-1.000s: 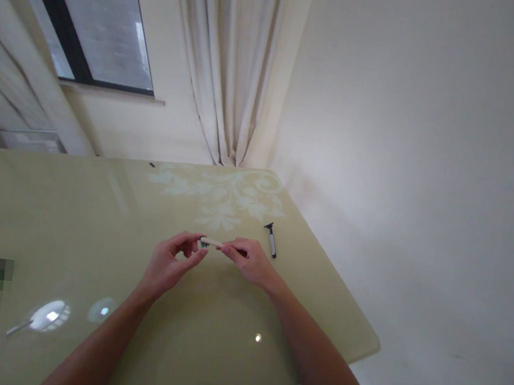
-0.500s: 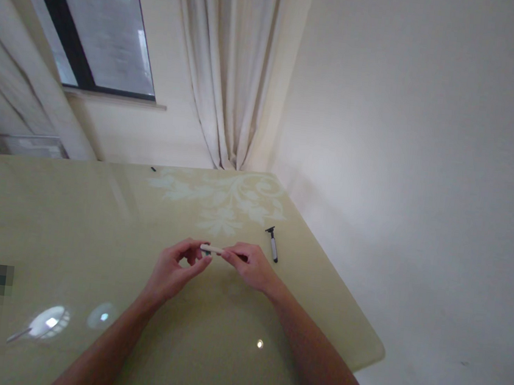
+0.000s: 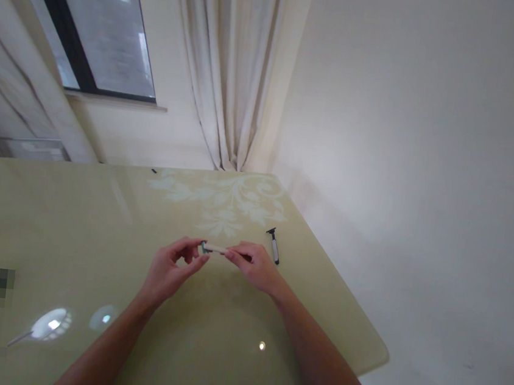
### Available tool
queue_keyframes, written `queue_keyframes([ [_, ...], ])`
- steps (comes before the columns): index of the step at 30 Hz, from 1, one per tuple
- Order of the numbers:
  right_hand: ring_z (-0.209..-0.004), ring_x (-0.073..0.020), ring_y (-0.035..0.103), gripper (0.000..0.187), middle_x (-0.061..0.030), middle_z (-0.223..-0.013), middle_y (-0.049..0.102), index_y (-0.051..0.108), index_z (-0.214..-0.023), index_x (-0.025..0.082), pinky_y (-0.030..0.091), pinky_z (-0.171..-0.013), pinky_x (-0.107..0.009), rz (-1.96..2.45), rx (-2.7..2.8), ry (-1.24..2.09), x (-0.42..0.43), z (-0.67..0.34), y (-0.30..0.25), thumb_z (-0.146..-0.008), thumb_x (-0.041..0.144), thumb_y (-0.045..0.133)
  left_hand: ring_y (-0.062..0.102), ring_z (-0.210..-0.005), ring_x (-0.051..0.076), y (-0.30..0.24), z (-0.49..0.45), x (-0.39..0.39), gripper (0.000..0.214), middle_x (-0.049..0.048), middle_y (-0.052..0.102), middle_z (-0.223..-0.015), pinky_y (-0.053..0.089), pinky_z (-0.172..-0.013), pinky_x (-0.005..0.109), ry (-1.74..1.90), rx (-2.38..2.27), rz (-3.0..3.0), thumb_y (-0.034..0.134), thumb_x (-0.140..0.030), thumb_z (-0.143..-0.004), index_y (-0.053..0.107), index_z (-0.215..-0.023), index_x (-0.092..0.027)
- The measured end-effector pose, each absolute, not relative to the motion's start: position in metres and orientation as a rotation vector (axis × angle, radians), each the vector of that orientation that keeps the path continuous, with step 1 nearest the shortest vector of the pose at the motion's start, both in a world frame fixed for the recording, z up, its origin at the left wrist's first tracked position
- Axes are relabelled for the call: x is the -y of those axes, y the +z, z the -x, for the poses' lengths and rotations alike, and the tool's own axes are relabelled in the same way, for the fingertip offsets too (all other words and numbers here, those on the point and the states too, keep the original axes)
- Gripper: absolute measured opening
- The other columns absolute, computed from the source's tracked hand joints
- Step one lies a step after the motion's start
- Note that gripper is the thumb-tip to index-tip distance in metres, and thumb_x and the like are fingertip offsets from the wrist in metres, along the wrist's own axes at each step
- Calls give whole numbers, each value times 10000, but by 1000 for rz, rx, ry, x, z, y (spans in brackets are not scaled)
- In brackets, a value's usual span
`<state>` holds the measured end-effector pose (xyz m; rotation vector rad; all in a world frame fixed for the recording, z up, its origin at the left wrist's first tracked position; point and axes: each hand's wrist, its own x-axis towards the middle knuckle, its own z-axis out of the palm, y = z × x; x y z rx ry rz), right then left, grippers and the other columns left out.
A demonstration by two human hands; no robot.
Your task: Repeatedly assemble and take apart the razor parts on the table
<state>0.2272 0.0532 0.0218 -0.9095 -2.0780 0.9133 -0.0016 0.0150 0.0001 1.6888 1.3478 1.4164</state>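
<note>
Between my hands is a small razor (image 3: 215, 249) with a pale handle and a narrow blue-green and dark head. My right hand (image 3: 255, 269) is closed round the handle's right end, which its fingers hide. The thumb and forefinger of my left hand (image 3: 168, 271) pinch the head at the left end. Both hands are just above the table. To the right, beyond my right hand, a second razor (image 3: 275, 249) with a black head and a grey and black handle lies on the tabletop untouched.
The glossy pale-green table (image 3: 74, 228) has a white floral pattern at its far right corner. A small dark piece (image 3: 154, 171) lies by the back edge. A white wall (image 3: 401, 171) rises along the right side. Curtains (image 3: 234, 61) and a window (image 3: 108, 36) stand behind.
The held razor's head has turned, so more of its blue-green edge shows. My left hand has shifted slightly left and my right hand slightly right.
</note>
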Motion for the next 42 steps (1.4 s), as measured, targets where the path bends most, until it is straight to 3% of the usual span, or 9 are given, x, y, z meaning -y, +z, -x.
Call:
queue_keyframes([
  [42,-648,-117,517,341,-12,-719,623,819,-976,149,361,-619,-241,908,2101,837,-53,-234,22,-1025,409,604,579,-642,125,2,6,-14,316,-15,642,-704,475,-630,249,1415,-1319,-1644,784,-398,-815,771,-1044,-181],
])
